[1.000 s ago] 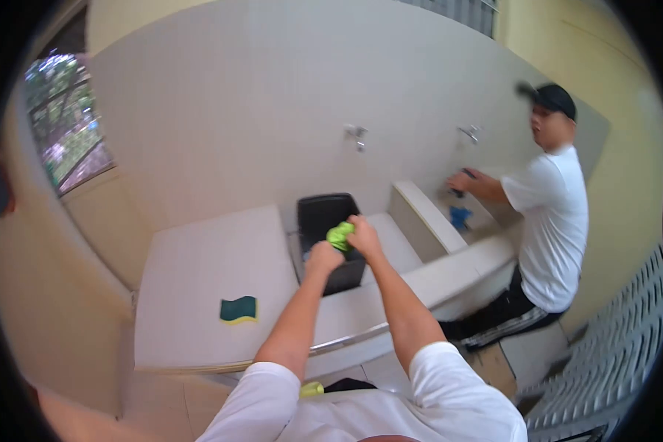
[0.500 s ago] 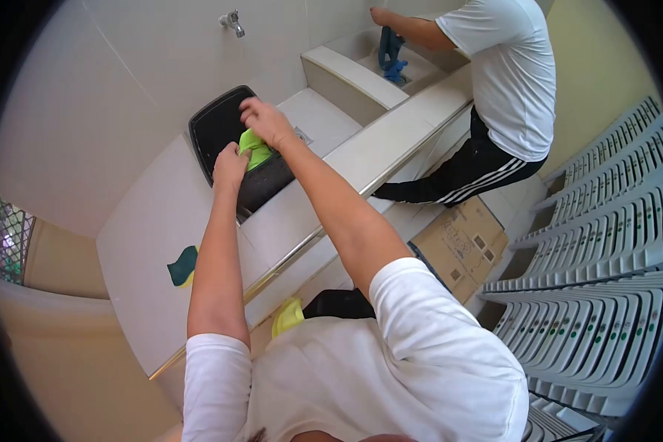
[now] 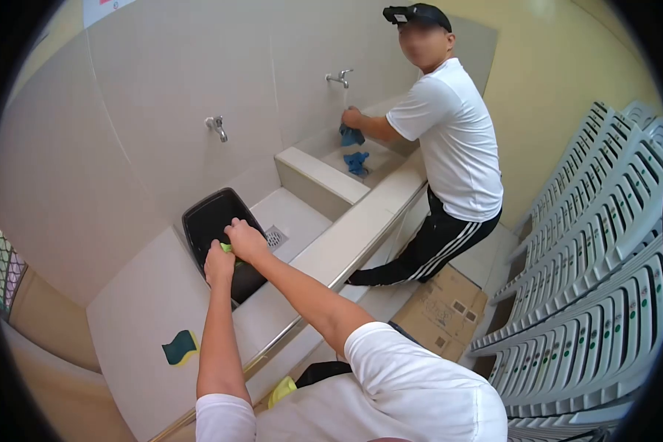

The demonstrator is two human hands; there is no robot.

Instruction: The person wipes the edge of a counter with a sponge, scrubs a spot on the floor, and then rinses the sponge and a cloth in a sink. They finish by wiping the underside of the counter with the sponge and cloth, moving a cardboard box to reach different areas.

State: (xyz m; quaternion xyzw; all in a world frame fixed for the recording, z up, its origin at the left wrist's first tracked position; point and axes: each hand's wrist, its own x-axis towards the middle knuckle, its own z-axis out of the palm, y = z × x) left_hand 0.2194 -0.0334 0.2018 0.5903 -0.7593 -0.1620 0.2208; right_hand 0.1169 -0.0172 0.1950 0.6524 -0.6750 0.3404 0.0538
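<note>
Green cloth (image 3: 227, 248) now nearly hidden against the black tray (image 3: 208, 219).
Left hand (image 3: 219, 264) and right hand (image 3: 247, 240) fingers clamp it.

Both arms reach forward, the left hand (image 3: 219, 265) and right hand (image 3: 247, 241) side by side, touching, fingers curled closed.

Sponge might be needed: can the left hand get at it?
Likely yes: the sponge lies alone on the counter, nothing between it and the left hand, though that hand now grips the cloth.
</note>
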